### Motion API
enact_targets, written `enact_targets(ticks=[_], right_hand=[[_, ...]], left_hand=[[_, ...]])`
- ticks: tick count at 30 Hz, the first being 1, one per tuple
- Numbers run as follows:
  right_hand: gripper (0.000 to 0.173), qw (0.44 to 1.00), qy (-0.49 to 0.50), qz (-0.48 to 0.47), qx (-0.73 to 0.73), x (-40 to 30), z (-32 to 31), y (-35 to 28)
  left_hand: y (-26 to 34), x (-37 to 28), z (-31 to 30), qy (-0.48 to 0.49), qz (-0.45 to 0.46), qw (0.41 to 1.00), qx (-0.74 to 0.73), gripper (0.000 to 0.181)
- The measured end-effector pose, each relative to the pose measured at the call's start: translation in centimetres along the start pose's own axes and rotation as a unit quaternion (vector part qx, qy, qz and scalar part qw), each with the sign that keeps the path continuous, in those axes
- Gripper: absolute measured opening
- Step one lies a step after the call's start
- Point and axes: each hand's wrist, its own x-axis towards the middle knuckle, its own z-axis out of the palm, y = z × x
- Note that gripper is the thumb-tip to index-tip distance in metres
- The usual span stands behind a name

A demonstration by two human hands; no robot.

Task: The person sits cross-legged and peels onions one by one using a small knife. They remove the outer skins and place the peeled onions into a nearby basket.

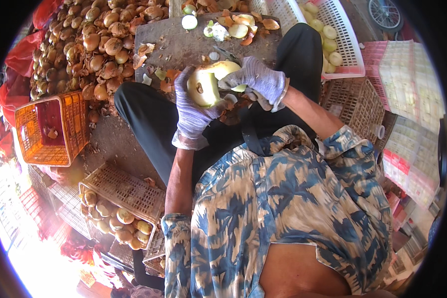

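Note:
My left hand (pixel 190 108), in a purple-grey striped knit glove, grips a large pale onion (pixel 202 88) from the left. A dark hollow shows in the onion's face. My right hand (pixel 259 80), gloved alike, holds a small knife (pixel 226 54) whose dark blade points up and left past the fingers. Its thumb and fingers also press on a thick pale onion layer (pixel 225 69) that curls off the onion's top right. The knife's handle is hidden in the glove. Both hands are above my lap, before a worn board (pixel 171 41) strewn with skins.
Unpeeled onions (pixel 97 41) heap at the upper left. Peeled onions (pixel 329 44) fill a white and pink crate (pixel 348 44) at the upper right. An orange crate (pixel 76 123) lies at the left, and a brown crate (pixel 126 190) holding onions sits below it. Onion trimmings (pixel 238 30) lie on the board.

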Motion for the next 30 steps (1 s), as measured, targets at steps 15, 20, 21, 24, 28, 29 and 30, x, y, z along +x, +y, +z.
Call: enact_targets(ticks=[15,20,21,24,28,29,30], right_hand=[[0.073,0.883,0.119,0.019,-0.454,-1.0,-2.9,2.0],[0.072,0.851,0.26,-0.149,-0.432,-3.8,-4.1,-0.5],[0.07,0.839,0.296,-0.202,-0.41,-4.3,-5.5,-0.4],[0.072,0.855,0.362,-0.181,-0.324,-6.1,-11.8,-2.8],[0.063,0.695,0.545,0.054,-0.466,-8.1,-17.2,-4.9],[0.06,0.655,0.555,0.067,-0.508,-8.7,-19.0,-3.3],[0.057,0.61,0.565,0.087,-0.549,-9.1,-19.9,-1.9]], left_hand=[[-1.1,1.6,-4.4,0.189,-0.047,0.966,-0.172,0.078],[-2.4,0.4,-3.0,0.126,-0.202,0.825,-0.513,0.071],[-2.4,0.5,-2.4,0.109,-0.22,0.809,-0.534,0.071],[-0.9,0.8,-0.8,0.088,-0.238,0.79,-0.558,0.072],[-1.0,1.5,1.1,0.031,-0.252,0.783,-0.568,0.071],[-0.7,1.5,1.4,0.007,-0.245,0.8,-0.547,0.072],[0.1,1.9,1.8,-0.013,-0.239,0.814,-0.529,0.076]])
